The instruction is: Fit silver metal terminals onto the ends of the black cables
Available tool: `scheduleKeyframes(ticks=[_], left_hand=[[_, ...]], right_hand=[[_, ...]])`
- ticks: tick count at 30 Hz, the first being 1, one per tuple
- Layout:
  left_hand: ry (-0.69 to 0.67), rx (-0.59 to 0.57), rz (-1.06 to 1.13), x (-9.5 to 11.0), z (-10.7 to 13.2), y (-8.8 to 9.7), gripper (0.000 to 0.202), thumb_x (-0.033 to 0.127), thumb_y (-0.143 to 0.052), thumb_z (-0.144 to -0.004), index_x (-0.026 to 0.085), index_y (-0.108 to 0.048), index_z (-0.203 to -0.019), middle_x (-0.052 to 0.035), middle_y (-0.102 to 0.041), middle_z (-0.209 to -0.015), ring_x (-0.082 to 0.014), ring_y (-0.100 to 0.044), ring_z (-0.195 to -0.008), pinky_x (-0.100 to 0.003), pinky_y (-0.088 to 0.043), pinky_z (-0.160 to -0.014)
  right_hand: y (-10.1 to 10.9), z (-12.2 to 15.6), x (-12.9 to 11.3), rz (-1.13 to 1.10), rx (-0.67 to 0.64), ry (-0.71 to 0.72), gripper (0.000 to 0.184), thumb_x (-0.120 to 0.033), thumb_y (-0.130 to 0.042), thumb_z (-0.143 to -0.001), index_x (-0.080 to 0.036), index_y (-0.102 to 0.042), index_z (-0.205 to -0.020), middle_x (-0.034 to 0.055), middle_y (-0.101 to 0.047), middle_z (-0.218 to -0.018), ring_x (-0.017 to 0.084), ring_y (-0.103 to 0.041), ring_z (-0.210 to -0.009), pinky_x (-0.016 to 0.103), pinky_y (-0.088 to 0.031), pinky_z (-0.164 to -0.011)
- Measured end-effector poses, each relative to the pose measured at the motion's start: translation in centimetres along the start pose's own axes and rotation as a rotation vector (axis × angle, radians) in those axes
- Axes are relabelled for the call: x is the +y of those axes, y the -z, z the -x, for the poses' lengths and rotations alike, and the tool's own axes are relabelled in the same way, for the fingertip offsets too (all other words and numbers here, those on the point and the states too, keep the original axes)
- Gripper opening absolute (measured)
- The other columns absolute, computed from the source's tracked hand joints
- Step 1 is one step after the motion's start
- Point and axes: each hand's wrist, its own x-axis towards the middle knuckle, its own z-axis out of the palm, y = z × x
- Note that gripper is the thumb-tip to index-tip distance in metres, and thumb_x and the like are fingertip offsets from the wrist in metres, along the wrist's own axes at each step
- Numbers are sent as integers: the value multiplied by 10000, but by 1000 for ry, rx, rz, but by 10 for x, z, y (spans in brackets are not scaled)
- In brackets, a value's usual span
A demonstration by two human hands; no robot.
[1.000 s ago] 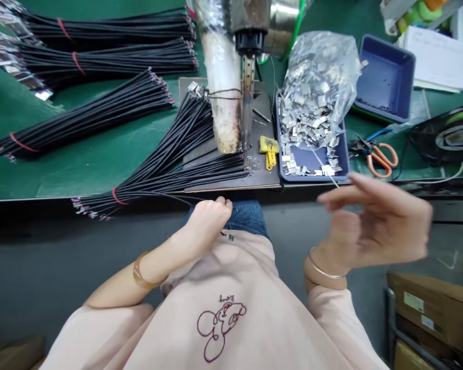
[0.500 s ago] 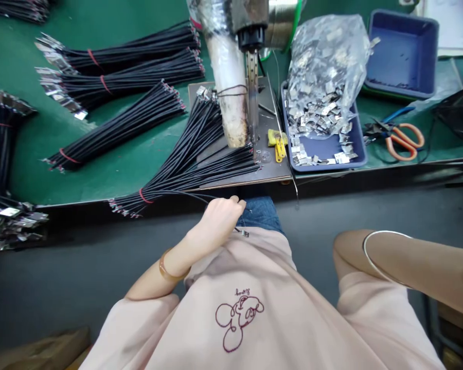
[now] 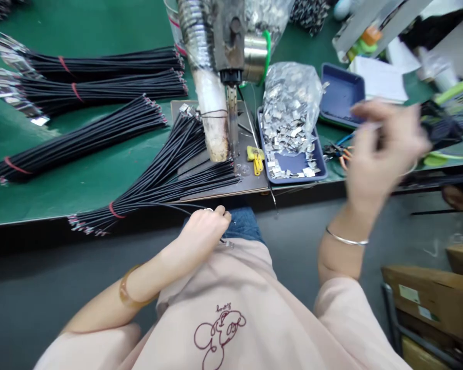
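My left hand [image 3: 205,226] is closed around a thin black cable [image 3: 185,208] at the table's front edge. A small metal connector [image 3: 229,244] hangs from the cable below my fingers. The cable runs left to a fanned bundle of black cables [image 3: 139,192] tied with a red band. My right hand [image 3: 386,149] is raised at the right, smeared by motion, with its fingers curled; I cannot make out whether anything is in it. Behind it, partly hidden, are orange-handled pliers [image 3: 343,156] and a small blue tray [image 3: 341,87].
A soldering machine [image 3: 231,61] with a wire spool [image 3: 254,56] stands over a brown board [image 3: 212,190]. Right of it, a blue tray [image 3: 293,180] bears a bag of metal connectors [image 3: 289,103]. Several banded cable bundles [image 3: 85,133] lie at the left. Cardboard boxes [image 3: 428,298] stand at lower right.
My right hand has come into view, swinging up and forward over the table's right side. My left hand still grips the cable. The whole view has shifted to the right.
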Motion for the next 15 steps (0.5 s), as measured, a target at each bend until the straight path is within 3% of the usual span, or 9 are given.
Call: scheduleKeyframes(ticks=[4,7,12,15], left_hand=[[-27,-44,-38,8,-1,18,339,-85,-474,-801,92,-700,-981,-145,-707,-930,-292,-725,-831,-332,-482,-626],[-57,-53,-41,12,-4,29,347,-107,-458,-781,101,-711,-897,-150,-729,-917,-300,-719,-857,-352,-500,-670],[-114,68,-18,7,-10,28,324,-108,-486,-761,130,-704,-792,-125,-724,-766,-279,-704,-804,-339,-444,-632],[-184,184,75,-3,-16,18,270,-64,-540,-765,160,-684,-723,-85,-668,-632,-251,-671,-718,-320,-374,-585]], right_hand=[[-47,-3,20,163,-107,-160,337,-63,-439,-878,-179,-740,-974,82,-784,-1072,303,-648,-1270,694,-202,-1257],[-65,2,33,173,-217,-160,421,-28,-398,-842,-182,-718,-1068,84,-760,-1203,297,-592,-1354,705,-193,-1255],[-56,21,20,187,-282,-87,423,-76,-381,-890,-169,-667,-1188,123,-730,-1264,303,-575,-1375,713,-212,-1242],[-45,33,1,90,-256,-34,369,-147,-410,-938,-205,-665,-1197,88,-739,-1257,287,-605,-1345,706,-218,-1247]])
